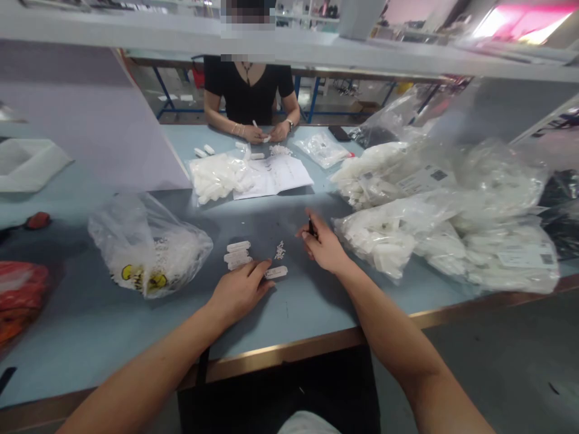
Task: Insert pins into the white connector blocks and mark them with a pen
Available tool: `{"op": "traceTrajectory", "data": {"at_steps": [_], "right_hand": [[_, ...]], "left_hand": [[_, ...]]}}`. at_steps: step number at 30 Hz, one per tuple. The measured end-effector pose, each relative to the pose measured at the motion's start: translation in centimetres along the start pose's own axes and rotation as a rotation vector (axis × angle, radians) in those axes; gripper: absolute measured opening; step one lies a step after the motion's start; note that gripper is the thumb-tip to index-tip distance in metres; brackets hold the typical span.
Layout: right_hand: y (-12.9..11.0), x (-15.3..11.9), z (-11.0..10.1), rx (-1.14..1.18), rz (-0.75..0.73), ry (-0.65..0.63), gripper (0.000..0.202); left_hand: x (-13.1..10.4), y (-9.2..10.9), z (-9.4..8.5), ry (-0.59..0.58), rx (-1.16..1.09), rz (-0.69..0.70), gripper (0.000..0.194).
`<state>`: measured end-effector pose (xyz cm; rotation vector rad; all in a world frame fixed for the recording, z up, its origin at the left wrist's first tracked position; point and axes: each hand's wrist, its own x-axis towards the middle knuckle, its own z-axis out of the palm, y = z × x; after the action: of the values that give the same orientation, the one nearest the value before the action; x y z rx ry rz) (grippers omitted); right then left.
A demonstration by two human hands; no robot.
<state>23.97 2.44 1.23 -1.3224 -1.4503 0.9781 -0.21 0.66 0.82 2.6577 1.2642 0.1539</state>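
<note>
My left hand (pixel 240 290) rests low over the table, thumb and index finger closed around the left end of a white oblong plastic piece (pixel 277 272) with small dark print. Similar white oblong pieces (pixel 237 247) lie in a row just beyond its knuckles. A small pile of tiny white parts (pixel 280 249) sits just past the held piece. To the right, my right hand (pixel 323 244) is raised, slightly blurred, with its fingers closed on a thin black tool (pixel 311 226); its exact kind is unclear.
An open clear bag of small white parts (pixel 169 265) stands left. Several bags of white pieces (pixel 452 223) are heaped right. Across the table (pixel 253 328), a co-worker (pixel 248 96) handles a small white piece behind a paper sheet (pixel 280 178). A shelf (pixel 289 39) crosses overhead.
</note>
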Motion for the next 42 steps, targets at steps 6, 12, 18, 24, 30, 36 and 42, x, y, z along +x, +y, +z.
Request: {"op": "traceTrajectory", "data": {"at_steps": [6, 12, 18, 24, 30, 36, 42], "right_hand": [[-1.6, -1.0, -0.1, 0.25, 0.059, -0.104, 0.053], [-1.4, -1.1, 0.0, 0.415, 0.011, -0.188, 0.078], [-1.8, -1.9, 1.0, 0.302, 0.063, -0.234, 0.047], [-0.8, -1.9, 2.4, 0.287, 0.1, -0.174, 0.021], [-1.0, -2.2, 2.9, 0.121, 0.098, -0.169, 0.018], [-1.1, -2.2, 3.4, -0.095, -0.007, -0.207, 0.013], [-0.8, -2.2, 3.9, -0.127, 0.033, -0.184, 0.013]], "left_hand": [[-0.1, -0.1, 0.3, 0.024, 0.003, -0.026, 0.038], [-0.1, 0.0, 0.1, 0.023, 0.019, -0.067, 0.037], [0.1, 0.1, 0.0, -0.007, 0.005, -0.094, 0.041], [0.2, -0.1, 0.2, -0.024, -0.059, -0.121, 0.034], [0.3, -0.1, 0.2, -0.023, -0.12, -0.145, 0.032], [0.3, -0.4, 0.4, -0.008, -0.162, -0.136, 0.028], [0.4, -0.4, 0.7, -0.006, -0.164, -0.151, 0.029]]}}
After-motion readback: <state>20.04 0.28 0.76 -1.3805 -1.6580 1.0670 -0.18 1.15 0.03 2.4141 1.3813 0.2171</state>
